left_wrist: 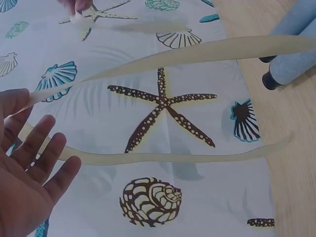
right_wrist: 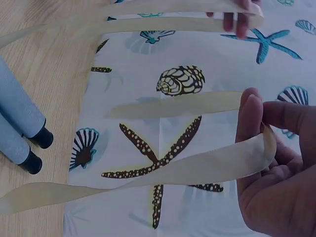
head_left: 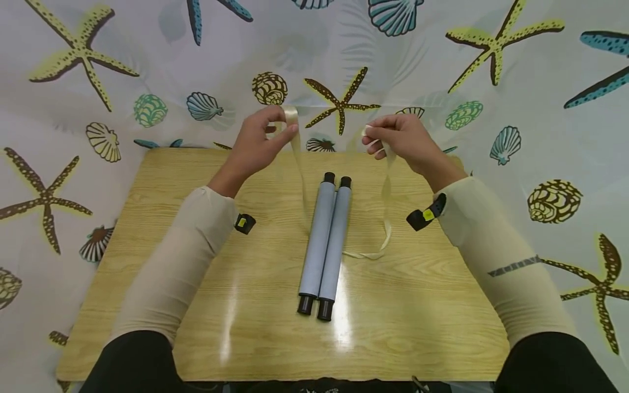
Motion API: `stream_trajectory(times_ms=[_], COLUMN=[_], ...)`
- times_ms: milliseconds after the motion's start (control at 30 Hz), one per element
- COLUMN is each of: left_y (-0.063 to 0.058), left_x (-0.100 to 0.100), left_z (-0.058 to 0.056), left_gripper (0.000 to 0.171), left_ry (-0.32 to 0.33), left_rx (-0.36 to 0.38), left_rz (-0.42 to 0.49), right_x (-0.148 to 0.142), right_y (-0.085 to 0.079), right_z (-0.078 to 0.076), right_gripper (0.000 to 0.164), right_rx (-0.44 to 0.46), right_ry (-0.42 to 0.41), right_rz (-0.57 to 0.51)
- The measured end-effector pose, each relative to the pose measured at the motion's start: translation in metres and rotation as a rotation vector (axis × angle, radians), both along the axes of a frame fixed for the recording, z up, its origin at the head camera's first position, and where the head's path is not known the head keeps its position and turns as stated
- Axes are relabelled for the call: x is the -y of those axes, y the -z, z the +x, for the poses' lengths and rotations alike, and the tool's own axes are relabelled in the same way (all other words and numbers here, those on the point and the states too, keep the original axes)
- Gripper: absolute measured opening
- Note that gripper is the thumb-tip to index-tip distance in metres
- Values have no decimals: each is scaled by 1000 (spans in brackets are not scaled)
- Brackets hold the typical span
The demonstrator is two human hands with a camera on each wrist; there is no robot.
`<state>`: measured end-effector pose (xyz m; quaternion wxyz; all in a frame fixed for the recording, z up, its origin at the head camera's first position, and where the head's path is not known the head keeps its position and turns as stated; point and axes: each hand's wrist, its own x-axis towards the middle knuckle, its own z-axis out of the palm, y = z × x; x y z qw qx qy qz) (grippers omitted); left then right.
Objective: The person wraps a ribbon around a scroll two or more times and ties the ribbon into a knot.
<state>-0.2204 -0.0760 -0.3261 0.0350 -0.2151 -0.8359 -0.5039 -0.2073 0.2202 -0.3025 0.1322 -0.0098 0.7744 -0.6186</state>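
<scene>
Two grey-blue tubes with black end caps, the left tube (head_left: pixel 316 240) and the right tube (head_left: pixel 337 240), lie side by side on the wooden table. My left hand (head_left: pixel 253 142) is raised beyond their far ends, pinching a cream ribbon (left_wrist: pixel 148 157) looped over its fingers. Opposite, my right hand (head_left: pixel 405 139) pinches another stretch of ribbon (right_wrist: pixel 197 168) between thumb and fingers. From both hands the ribbon hangs down toward the tubes, with a twisted length coming out at the right tube's side. Its part at the tubes is hidden.
The wooden table (head_left: pixel 196 284) ends a little below the hands in the head view. Behind it and at its sides hangs or lies a white cloth (head_left: pixel 295 49) printed with starfish and shells. Each sleeve carries a small black strap device (head_left: pixel 244 223).
</scene>
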Motion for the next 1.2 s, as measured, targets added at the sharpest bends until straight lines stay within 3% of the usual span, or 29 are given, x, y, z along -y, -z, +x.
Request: stream_trajectory(times_ms=[100,233,467,567,667,767,933,1067,1200], left_y=[-6,-12,-15,-14,-12,-10,-6,-2,1], left_x=[-13,-28,-45,-48,-51,-53,-48,-45,-49], left_z=[0,0,0,3,6,8,11,13,15], left_gripper=[13,13,16,21,24,29,30,21,18], left_ry=[102,177,168,157,150,143,94,91,125], left_rx=[-71,-160,-253,-271,-225,-100,89,124,117], left_rz=[-5,-10,-58,-62,-39,18,118,228,253], right_x=[21,42,53,54,55,55,53,50,49], right_y=[-2,-9,-21,-24,-26,-27,-29,-29,-29], right_z=[-6,-9,-10,-10,-10,-12,-13,-14,-14], right_gripper=[23,23,24,17,14,17,22,28,29], right_rx=[-44,-98,-143,-162,-221,-277,-263,-262,-257], right_ry=[-25,-89,-281,-315,-322,-316,-277,-257,-247], right_rz=[86,93,-33,5,90,154,167,151,133])
